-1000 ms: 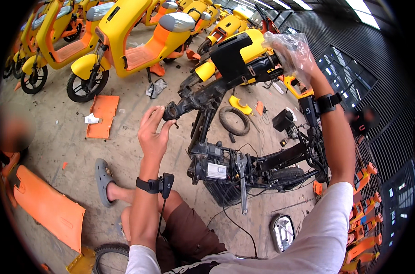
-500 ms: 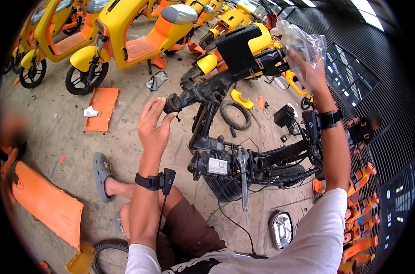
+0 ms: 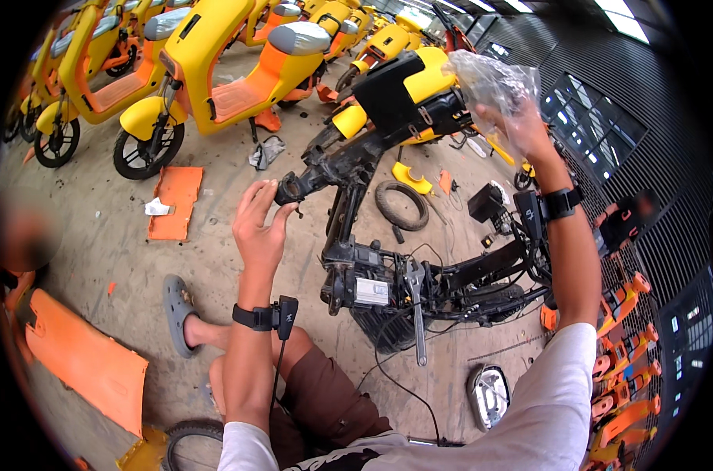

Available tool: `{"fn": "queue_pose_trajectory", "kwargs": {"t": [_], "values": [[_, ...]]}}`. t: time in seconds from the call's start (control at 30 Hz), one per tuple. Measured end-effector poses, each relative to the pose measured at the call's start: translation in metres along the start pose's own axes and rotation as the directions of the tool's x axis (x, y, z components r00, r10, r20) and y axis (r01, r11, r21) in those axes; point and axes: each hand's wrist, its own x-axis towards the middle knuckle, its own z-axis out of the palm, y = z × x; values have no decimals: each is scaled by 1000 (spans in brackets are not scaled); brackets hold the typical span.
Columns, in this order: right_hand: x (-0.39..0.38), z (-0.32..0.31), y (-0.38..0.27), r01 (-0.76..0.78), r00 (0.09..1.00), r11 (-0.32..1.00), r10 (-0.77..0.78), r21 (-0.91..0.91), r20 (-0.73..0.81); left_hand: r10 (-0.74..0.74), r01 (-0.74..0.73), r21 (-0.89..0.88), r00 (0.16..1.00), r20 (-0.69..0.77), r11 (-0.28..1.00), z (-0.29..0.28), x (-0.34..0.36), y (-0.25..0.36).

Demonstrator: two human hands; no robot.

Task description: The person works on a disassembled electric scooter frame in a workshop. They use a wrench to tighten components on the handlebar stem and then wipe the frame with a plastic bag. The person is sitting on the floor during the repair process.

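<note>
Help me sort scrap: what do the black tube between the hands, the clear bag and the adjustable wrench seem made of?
Black tube: probably metal with dull paint, judging by its scuffed surface.
Clear bag: glossy, thin plastic film; it is see-through and crinkled.
Adjustable wrench: likely steel, smooth, with a grey metallic sheen.

- The frame [image 3: 364, 155] was black.
- The bag [image 3: 497, 78] was clear.
- The wrench [image 3: 417, 318] was silver-grey.
- The nearest scooter [image 3: 185, 74] was yellow, its footboard [image 3: 235, 100] orange, its seat [image 3: 297, 37] silver-grey.
- The large panel [image 3: 89, 363] was orange.
- The shorts [image 3: 329, 388] were dark brown, the sleeve [image 3: 533, 392] pale grey.
- The wall [image 3: 607, 71] was dark with parallel lines.
</note>
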Motion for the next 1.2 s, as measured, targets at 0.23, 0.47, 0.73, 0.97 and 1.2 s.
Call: {"fn": "queue_pose_trajectory", "kwargs": {"t": [0.23,0.47,0.73,0.97,1.2], "values": [[6,14,5,-121,990,945,136,304,-32,42,-42,23,999,-9,999,1,-1,-3],[14,16,9,139,984,958,-162,-251,-71,6,-6,14,1000,-16,1000,3,-3,-3],[3,-1,19,330,944,942,-327,-65,55,27,-27,16,1000,0,999,2,0,0],[14,6,15,40,999,998,-40,-41,2,42,-43,12,999,27,999,0,0,-2],[14,4,2,205,979,912,-190,-357,75,27,-27,-1,1000,-6,1000,3,-3,-1]]}}
